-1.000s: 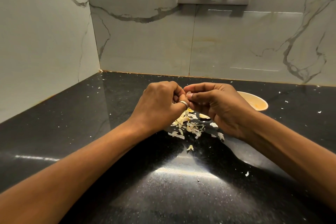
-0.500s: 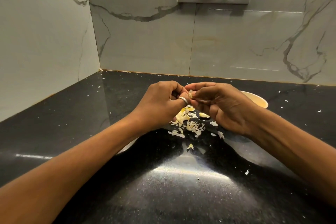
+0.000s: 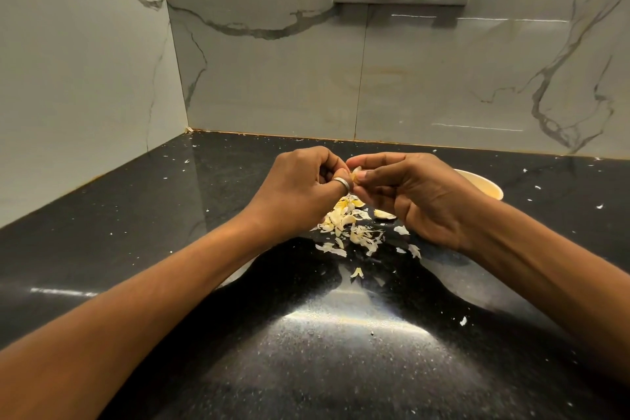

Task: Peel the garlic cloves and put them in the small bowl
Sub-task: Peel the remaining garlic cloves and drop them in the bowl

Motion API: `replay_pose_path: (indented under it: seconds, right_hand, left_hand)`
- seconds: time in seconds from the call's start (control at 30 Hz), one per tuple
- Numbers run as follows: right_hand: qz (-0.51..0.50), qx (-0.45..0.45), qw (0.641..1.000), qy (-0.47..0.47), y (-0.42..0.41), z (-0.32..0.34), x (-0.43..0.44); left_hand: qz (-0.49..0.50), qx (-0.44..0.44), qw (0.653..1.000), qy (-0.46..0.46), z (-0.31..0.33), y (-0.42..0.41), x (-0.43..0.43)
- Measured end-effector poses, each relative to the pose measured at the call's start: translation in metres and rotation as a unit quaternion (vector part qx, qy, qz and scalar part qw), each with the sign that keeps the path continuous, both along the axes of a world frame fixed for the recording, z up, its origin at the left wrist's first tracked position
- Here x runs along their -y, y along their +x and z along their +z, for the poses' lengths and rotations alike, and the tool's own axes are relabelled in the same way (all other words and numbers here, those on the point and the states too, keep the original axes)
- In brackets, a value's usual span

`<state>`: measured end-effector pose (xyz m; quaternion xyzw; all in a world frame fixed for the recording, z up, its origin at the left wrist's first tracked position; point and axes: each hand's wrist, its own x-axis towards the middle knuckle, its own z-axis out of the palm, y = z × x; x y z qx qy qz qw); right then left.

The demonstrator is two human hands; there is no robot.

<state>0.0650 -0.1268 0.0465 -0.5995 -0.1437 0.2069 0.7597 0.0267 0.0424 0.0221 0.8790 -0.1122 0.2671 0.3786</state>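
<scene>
Pinching is seen at centre: a garlic clove (image 3: 356, 173) is held between thumb & forefinger of the right hand (image 3: 419, 194), w/ the other fingers curled under. The left hand (image 3: 296, 191) is curled tight too, its tips pinched onto the clove's left end. Whether only skin or the clove itself is gripped there can't be told, since it's hidden by the knuckles. The clove is kept in the air above the heap of peels (image 3: 351, 225) on the black counter (image 3: 153, 232). The small bowl (image 3: 492, 185) is set just right of the right hand & partly hidden behind it; its contents aren't visible.

Handling, as judged: the clove is light, firm & prob. a bit slick once bared; the skin is thin, papery & easily torn. It's best taken by the sides of its body w/ one hand while a loose skin edge at the tip is nipped by a nail & pulled off. If squeezed too hard, it may be shot out.
</scene>
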Motion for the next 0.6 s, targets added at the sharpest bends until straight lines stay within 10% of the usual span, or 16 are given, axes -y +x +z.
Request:
replay_pose_path:
  seconds: [0.6]
  right_hand:
    - [-0.015,0.027,0.999,-0.034,0.001,0.001,0.003]
  left_hand:
    - [0.099,0.032,0.994,-0.015,0.007,0.004,-0.012]
